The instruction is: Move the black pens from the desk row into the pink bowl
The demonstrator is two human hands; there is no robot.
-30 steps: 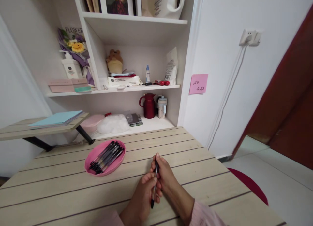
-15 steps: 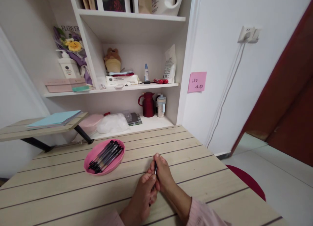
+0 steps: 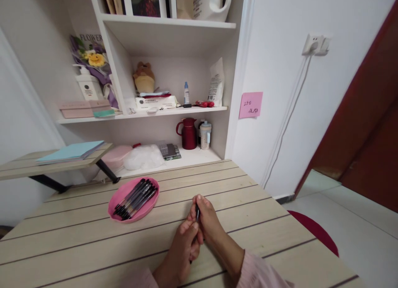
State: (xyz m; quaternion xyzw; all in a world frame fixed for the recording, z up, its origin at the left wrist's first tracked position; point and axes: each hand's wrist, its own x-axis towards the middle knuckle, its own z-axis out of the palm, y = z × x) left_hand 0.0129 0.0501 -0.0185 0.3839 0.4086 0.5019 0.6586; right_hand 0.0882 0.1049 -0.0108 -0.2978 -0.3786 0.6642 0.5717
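Observation:
Between my hands, above the front middle of the wooden table, is a slim black pen [image 3: 197, 213]. My left hand [image 3: 183, 244] is closed around its lower part, thumb on top. Farther up, my right hand [image 3: 205, 216] grips the pen's upper end with thumb and fingers. The two hands touch, and the fingers cover most of the pen. To the left of them sits a pink oval tray [image 3: 112, 211] with several black pens [image 3: 137, 200] lying side by side in it.
A small raised stand [image 3: 90, 158] with blue paper [image 3: 71, 151] is at the left. Behind the table [image 3: 248, 234], shelves hold a red jug [image 3: 189, 133], a cup [image 3: 205, 135] and a white plastic bag [image 3: 143, 157]. A red stool [image 3: 315, 232] stands at the right.
Both hands stay at nearly the same place with the pen between them. My right fingers have shifted slightly on its upper end. The view has moved very little.

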